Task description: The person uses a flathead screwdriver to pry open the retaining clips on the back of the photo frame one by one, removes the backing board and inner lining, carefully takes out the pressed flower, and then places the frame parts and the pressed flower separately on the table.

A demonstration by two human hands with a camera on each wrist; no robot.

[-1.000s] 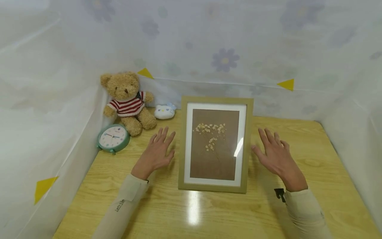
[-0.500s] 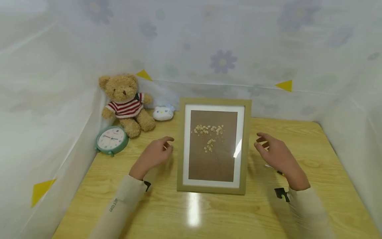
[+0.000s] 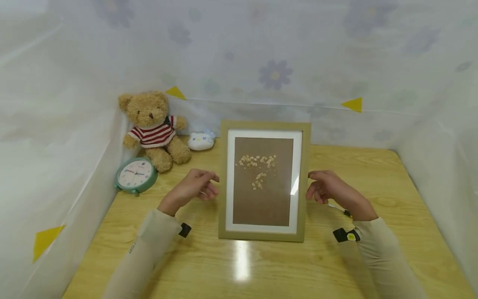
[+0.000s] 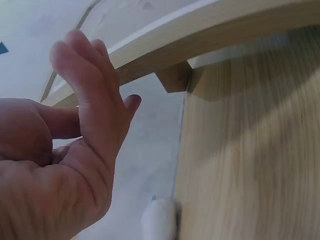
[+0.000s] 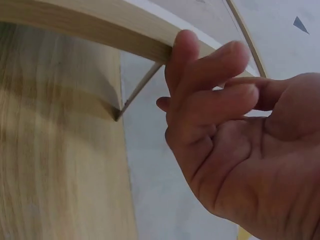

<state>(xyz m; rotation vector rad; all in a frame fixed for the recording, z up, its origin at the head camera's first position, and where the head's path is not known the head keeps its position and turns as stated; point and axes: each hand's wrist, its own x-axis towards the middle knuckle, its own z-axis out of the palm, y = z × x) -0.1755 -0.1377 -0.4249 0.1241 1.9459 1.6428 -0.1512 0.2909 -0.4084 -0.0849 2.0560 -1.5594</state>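
A picture frame [image 3: 261, 232] with a light wood border, white mat and dried flowers on brown stands upright on the table. Its back support [image 4: 175, 77] shows in the left wrist view. My left hand [image 3: 192, 187] is at the frame's left side, thumb and fingertips at its edge. On the opposite side, my right hand [image 3: 332, 189] has its curled fingers at the right edge. In the right wrist view, one fingertip of the right hand [image 5: 235, 135] reaches behind the border. A thin tool [image 3: 340, 209] with a silver shaft and black-yellow handle lies beneath the right hand, partly hidden.
At the back left sits a teddy bear [image 3: 153, 124] in a red-striped shirt. A green alarm clock [image 3: 136, 174] is in front of it, and a small white plush head [image 3: 201, 141] lies beside it. A white flowered curtain [image 3: 239, 54] encloses the wooden table [image 3: 186, 270].
Both hands have turned from spread, palm-down fingers to bent fingers and come in to the frame's side edges. The thin tool has come into view by the right hand. The frame stays in place.
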